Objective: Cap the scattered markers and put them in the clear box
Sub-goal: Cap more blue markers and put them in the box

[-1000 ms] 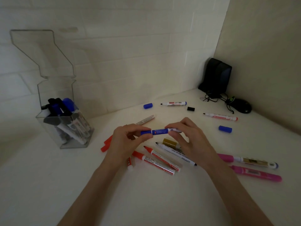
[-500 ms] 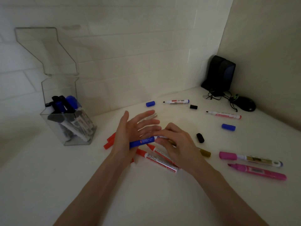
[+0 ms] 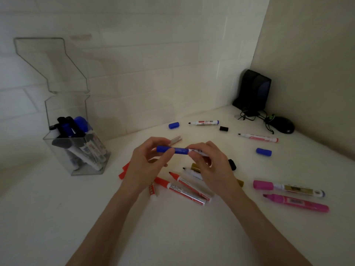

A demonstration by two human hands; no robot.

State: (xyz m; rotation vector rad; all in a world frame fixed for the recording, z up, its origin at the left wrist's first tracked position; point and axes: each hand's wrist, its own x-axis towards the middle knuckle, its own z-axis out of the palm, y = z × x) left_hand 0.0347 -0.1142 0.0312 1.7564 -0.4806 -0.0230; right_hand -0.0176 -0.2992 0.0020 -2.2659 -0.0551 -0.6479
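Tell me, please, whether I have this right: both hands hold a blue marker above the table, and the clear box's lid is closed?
Not quite: in the head view the lid of the clear box stands open, upright. The left hand and right hand do hold the blue marker above the table.

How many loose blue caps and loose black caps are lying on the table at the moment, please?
Loose blue caps: 2
Loose black caps: 2
Total: 4
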